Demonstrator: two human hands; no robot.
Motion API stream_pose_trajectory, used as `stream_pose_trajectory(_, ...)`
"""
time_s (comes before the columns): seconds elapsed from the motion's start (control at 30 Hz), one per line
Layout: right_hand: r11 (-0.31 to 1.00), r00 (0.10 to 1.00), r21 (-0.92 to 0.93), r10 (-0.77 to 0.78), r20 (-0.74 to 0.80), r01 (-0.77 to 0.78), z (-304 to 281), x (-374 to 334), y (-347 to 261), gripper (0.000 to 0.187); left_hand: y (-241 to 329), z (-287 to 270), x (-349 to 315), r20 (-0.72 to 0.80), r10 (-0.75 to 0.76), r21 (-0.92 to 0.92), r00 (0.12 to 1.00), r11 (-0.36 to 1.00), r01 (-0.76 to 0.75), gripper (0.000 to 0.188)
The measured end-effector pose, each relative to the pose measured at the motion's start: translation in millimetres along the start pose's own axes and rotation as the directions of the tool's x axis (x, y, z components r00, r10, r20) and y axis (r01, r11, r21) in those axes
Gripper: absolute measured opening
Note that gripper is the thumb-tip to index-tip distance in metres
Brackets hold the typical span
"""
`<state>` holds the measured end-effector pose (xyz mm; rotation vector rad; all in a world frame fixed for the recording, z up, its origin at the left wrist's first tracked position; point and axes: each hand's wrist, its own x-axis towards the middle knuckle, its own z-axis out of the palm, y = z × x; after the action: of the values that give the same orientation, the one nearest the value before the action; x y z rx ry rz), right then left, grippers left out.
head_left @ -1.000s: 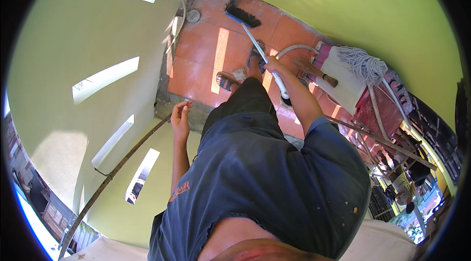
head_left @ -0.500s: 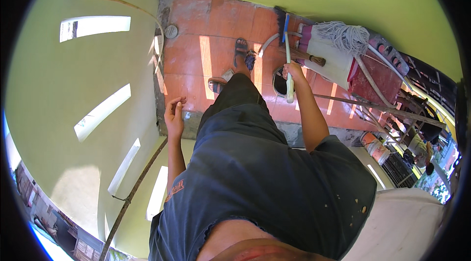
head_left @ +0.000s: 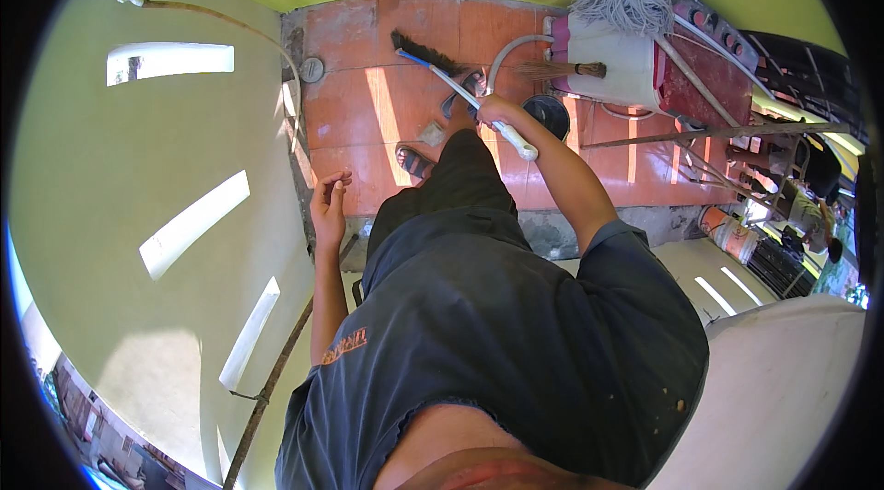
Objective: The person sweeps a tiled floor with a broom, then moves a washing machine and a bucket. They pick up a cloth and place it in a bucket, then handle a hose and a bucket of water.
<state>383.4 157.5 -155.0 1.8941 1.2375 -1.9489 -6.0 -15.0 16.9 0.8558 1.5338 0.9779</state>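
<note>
My right hand (head_left: 498,110) is closed round the pale handle of a broom (head_left: 453,83). The broom slants up and to the left, its blue-backed head with dark bristles over the orange tiles, just beyond my sandalled feet. Whether the bristles touch the floor is hard to tell. Nothing is in my left hand (head_left: 330,200), which hangs by the left wall with loosely bent fingers. Close to my right forearm is a dark round bucket (head_left: 547,115).
A washing machine (head_left: 608,57) stands at the right, with a grey string mop head (head_left: 622,8) and a stick broom (head_left: 575,70) by it. A wooden pole (head_left: 700,134) crosses at right. A hose (head_left: 216,18) hangs on the left wall; a drain cover (head_left: 312,70) is nearby.
The broom head has swung left from beside the washing machine to the tiles near my feet. My right hand has shifted left with it. The left hand has barely moved.
</note>
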Motion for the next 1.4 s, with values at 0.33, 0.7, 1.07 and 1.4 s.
stream_pose_trajectory(0.33, 0.973, 0.952, 0.167, -0.107, -0.288, 0.16, -33.2, -33.7, 15.2, 0.021, -7.7, -27.5, -59.1, -0.229, -0.028, -0.008, 0.973, 1.0, 0.027, 0.02)
stream_pose_trajectory(0.7, 0.948, 0.989, -0.295, -0.092, 0.117, 0.123, 169.2, 26.6, 11.9, 0.026, -21.4, 12.2, -98.5, -0.375, -0.092, -0.132, 0.922, 0.99, 0.045, 0.018)
stream_pose_trajectory(1.07, 0.918, 0.852, -0.389, 0.139, 0.504, 0.08, 156.7, -77.1, -62.6, 0.059, -42.8, 25.3, -126.2, -0.464, -0.073, -0.244, 0.883, 0.969, -0.048, 0.019)
stream_pose_trajectory(1.4, 0.975, 0.992, -0.183, -0.119, 0.036, 0.124, 89.2, -80.7, -16.1, 0.03, -64.4, 3.9, -134.7, -0.379, -0.037, -0.254, 0.925, 0.965, -0.066, 0.019)
